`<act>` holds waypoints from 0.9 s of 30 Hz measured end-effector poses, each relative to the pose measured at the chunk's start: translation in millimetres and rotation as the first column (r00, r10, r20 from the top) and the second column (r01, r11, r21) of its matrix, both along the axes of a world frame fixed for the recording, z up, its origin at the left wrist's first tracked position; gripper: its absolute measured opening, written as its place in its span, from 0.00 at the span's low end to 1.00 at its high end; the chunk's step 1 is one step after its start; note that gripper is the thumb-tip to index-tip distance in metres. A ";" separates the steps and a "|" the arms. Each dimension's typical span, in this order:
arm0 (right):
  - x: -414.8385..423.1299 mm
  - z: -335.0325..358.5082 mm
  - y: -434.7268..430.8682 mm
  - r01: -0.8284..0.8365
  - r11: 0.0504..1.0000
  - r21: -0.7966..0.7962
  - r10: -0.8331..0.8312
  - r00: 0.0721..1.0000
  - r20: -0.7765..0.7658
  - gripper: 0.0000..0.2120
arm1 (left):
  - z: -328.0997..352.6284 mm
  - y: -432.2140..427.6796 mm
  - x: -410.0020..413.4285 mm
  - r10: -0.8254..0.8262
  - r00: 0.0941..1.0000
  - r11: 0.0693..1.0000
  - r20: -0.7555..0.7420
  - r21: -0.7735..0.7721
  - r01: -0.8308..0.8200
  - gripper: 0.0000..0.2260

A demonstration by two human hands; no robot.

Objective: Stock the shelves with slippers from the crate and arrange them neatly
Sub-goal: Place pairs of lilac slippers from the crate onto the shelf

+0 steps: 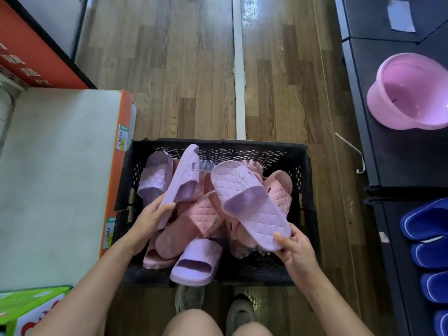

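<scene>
- Wooden floor, black crate at my feet, heaped with pink and lilac slippers.
- My left hand grips one lilac slipper by its heel.
- My right hand pinches another lilac slipper, both above the crate.
- Blue slippers on the dark shelf, right.

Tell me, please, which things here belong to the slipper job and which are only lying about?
Job: black crate, left lilac slipper in left hand, right lilac slipper in right hand, pink slippers in crate, dark shelf with blue slippers.
Lying about: pink basin, orange-edged box, green box.
</scene>
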State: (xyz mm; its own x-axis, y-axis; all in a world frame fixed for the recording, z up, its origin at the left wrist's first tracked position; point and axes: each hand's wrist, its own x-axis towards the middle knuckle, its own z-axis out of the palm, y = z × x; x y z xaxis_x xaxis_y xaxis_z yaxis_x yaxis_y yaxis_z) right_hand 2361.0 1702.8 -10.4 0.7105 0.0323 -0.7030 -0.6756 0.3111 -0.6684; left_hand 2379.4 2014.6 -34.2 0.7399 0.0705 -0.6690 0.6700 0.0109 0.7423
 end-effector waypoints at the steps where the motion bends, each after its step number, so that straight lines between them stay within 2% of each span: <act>1: -3.5 3.1 0.0 -0.003 1.000 -0.003 0.003 1.000 0.001 0.47 | 6.8 4.1 -2.0 0.034 0.999 0.999 -0.030 -0.042 -0.035 0.21; 4: -13.0 8.9 -2.0 0.016 1.000 0.021 -0.016 1.000 0.007 0.38 | 20.9 11.8 -7.4 0.190 0.974 0.962 -0.122 -0.176 -0.210 0.21; 6: -17.5 13.3 -3.7 0.047 0.998 0.040 -0.048 0.999 0.011 0.30 | 24.9 14.4 -10.1 0.259 0.954 0.931 -0.150 -0.225 -0.288 0.17; 10: -22.6 19.9 -10.6 0.100 0.994 0.047 -0.101 0.995 0.015 0.22 | 22.4 16.4 -15.6 0.415 0.881 0.863 -0.227 -0.208 -0.460 0.11; 11: -23.2 20.5 -11.5 0.100 0.994 0.046 -0.101 0.995 0.021 0.23 | 20.4 15.1 -16.7 0.433 0.869 0.856 -0.241 -0.193 -0.480 0.11; 14: -23.5 21.6 -9.6 0.123 0.992 0.017 -0.124 0.992 0.023 0.44 | 14.2 5.5 -18.2 0.475 0.840 0.850 -0.264 -0.108 -0.515 0.09; 16: -25.3 22.0 -5.7 0.152 0.988 0.028 -0.153 0.988 0.014 0.48 | 5.6 -0.8 -20.4 0.497 0.832 0.861 -0.246 0.025 -0.508 0.09; 18: -26.7 23.5 -3.7 0.166 0.984 0.071 -0.167 0.986 0.005 0.45 | -4.1 -3.4 -26.9 0.481 0.847 0.875 -0.224 0.172 -0.452 0.12; 19: -27.2 24.4 -2.6 0.167 0.982 0.085 -0.167 0.986 0.002 0.44 | -9.5 -2.4 -31.8 0.463 0.860 0.879 -0.215 0.233 -0.415 0.15; 22: -28.1 28.2 -1.3 0.153 0.985 0.077 -0.155 0.988 0.010 0.48 | -12.6 -5.1 -49.9 0.467 0.855 0.854 -0.226 0.366 -0.369 0.28; 25: -28.1 30.9 -1.6 0.150 0.984 0.099 -0.150 0.989 0.001 0.42 | -10.0 -19.7 -74.9 0.437 0.838 0.863 -0.328 0.417 -0.286 0.30; 27: -27.7 31.3 -0.6 0.160 0.981 0.113 -0.160 0.987 -0.006 0.40 | -8.8 -32.7 -90.8 0.282 0.870 0.925 -0.404 0.355 -0.135 0.28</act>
